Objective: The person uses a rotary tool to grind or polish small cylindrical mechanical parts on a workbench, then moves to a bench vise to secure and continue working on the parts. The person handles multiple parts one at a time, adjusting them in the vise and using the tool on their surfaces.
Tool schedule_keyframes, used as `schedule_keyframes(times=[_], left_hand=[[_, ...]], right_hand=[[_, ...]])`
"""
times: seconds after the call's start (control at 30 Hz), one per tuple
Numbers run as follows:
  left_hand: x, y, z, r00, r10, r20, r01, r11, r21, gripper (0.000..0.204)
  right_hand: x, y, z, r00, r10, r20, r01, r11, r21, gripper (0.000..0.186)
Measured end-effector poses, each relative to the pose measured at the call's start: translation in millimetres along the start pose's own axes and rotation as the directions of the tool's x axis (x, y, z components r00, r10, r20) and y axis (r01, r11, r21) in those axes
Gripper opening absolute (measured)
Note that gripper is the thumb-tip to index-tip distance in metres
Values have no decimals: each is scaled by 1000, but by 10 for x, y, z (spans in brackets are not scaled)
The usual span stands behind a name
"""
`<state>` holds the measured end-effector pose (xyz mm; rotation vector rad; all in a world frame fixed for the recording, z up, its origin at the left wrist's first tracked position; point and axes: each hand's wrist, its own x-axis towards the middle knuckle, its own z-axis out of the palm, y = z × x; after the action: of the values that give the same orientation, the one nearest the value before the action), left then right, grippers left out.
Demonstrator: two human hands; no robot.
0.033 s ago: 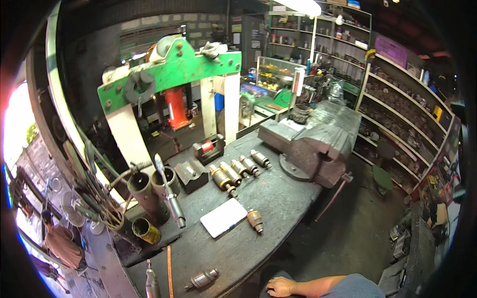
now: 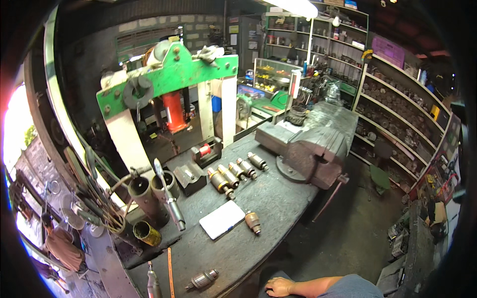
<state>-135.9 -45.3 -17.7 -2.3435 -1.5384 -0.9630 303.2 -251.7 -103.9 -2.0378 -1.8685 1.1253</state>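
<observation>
Silver metal shows on the ribbed cylindrical part (image 2: 202,279), lying on the table (image 2: 278,198) near its front edge, toward the lower left; it is the loose part nearest the right hand (image 2: 279,287), yet well apart from it. That hand rests palm down on a dark surface below the table, fingers loosely bent; whether anything lies under them I cannot tell. The left hand is out of view. Since the previous picture only the framing has shifted slightly: the copper-toned part (image 2: 253,223), white pad (image 2: 222,219) and row of five cylindrical parts (image 2: 237,171) keep their places before the vise (image 2: 318,154), so handling seems paused.
</observation>
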Motion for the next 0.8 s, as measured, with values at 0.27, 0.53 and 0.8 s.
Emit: schedule_keyframes(times=[0.27,0.53,0.8], left_hand=[[206,252,-669,963,48,264,-10,989,-145,44],[-32,1256,-1195,910,10,415,16,998,-60,49],[-572,1481,-1563,814,-475,333,458,879,135,51]], right_hand=[[-604,-298,-205,962,246,-115,-219,953,211,49],[-837,1466,-1159,885,463,56,-465,885,19,59],[-1332,2128,-1226,850,521,77,-524,851,25,53]])
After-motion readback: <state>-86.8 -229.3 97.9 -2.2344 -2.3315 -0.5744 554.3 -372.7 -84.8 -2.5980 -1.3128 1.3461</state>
